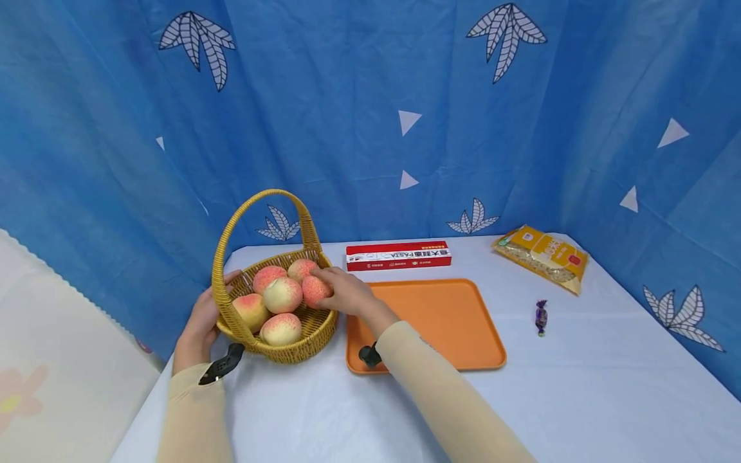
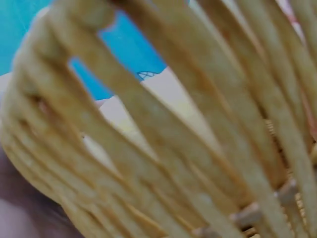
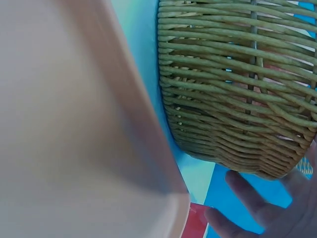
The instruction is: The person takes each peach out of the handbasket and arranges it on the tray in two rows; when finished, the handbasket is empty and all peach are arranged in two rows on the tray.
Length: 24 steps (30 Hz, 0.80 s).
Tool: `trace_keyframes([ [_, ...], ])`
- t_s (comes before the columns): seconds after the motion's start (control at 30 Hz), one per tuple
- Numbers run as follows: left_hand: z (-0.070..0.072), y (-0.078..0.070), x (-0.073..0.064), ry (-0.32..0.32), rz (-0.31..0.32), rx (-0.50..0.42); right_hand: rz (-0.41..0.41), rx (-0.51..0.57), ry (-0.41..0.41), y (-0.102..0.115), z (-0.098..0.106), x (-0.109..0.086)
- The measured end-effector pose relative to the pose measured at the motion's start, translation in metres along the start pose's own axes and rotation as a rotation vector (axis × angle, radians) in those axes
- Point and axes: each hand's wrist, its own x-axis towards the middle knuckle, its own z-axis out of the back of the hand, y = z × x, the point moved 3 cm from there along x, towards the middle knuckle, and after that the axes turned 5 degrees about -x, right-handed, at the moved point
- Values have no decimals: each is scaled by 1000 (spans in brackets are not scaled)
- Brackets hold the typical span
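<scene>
A yellow wicker basket with a tall arched handle stands at the table's left, holding several peaches in pink and cream. My left hand grips its left side, fingertips at the rim; in the left wrist view the blurred basket weave hides most of that hand. Over the right rim reaches my right hand, its thumb and fingers round a reddish peach inside the basket. From the right wrist, spread fingers show beside the basket's wall, while the peach is out of sight.
An orange tray lies right of the basket, under my right forearm. Behind it is a red pasta box. Farther right are a yellow bag of grain-like food and a purple wrapped candy. Blue curtains border the table.
</scene>
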Motion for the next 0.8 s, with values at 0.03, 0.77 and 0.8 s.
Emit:
trace_keyframes([
  [0.03,0,1,0,0,13,5,0,-3,-7,0,-1,0],
  [0.77,4,8,0,108,28,-4,28,-109,-310,1,-9,-10],
  [0.8,4,9,0,110,29,-15,31,-107,-323,1,-9,-11],
])
